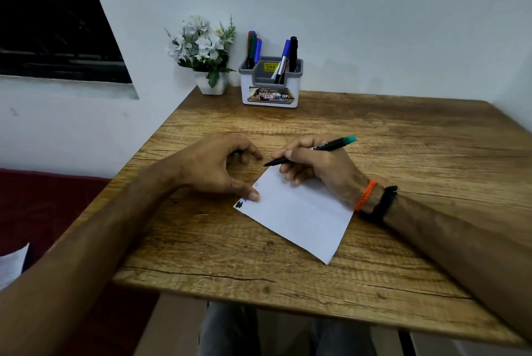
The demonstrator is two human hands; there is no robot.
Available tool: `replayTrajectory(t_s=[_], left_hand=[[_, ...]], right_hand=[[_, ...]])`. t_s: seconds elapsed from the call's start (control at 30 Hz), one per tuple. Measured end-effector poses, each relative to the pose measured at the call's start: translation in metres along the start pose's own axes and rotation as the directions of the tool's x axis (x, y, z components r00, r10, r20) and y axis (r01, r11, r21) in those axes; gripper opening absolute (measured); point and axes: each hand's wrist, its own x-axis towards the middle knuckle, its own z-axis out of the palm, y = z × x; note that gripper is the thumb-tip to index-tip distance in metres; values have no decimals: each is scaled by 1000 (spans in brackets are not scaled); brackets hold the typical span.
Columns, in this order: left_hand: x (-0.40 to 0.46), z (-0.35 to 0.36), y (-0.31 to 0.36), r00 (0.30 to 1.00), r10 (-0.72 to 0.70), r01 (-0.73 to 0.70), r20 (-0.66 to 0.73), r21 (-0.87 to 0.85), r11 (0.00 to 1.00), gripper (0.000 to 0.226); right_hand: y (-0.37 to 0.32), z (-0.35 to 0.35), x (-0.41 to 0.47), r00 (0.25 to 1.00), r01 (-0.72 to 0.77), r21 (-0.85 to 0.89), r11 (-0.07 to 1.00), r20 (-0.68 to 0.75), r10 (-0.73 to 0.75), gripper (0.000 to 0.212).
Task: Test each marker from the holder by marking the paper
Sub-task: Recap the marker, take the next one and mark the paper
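A white sheet of paper (299,211) lies tilted on the wooden table (403,168), with a black and a blue mark near its left corner. My right hand (316,165) holds a black marker with a teal end (334,145), its tip just past the paper's far edge. My left hand (218,165) rests beside it, thumb pressing the paper's left corner, fingers curled; something dark may be in them. The white and grey holder (270,82) stands at the table's far edge with several markers (285,59) upright in it.
A small white pot of white artificial flowers (205,53) stands left of the holder against the wall. A dark window is at the upper left. A dark red seat (57,200) with some paper on it lies left of the table.
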Motion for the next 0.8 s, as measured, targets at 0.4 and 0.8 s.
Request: replayTrajectory(t_s=[0.4,0.8], left_hand=[[-32,21,-3,992,-45,71,-114,233,970,90],[-38,30,-1,989,-3,55,-150,340,939,84]], right_hand=[[-1,15,0,997,57,-255,965,-37,-69,7],[0,14,-3,996,84,-291,953,9,-85,5]])
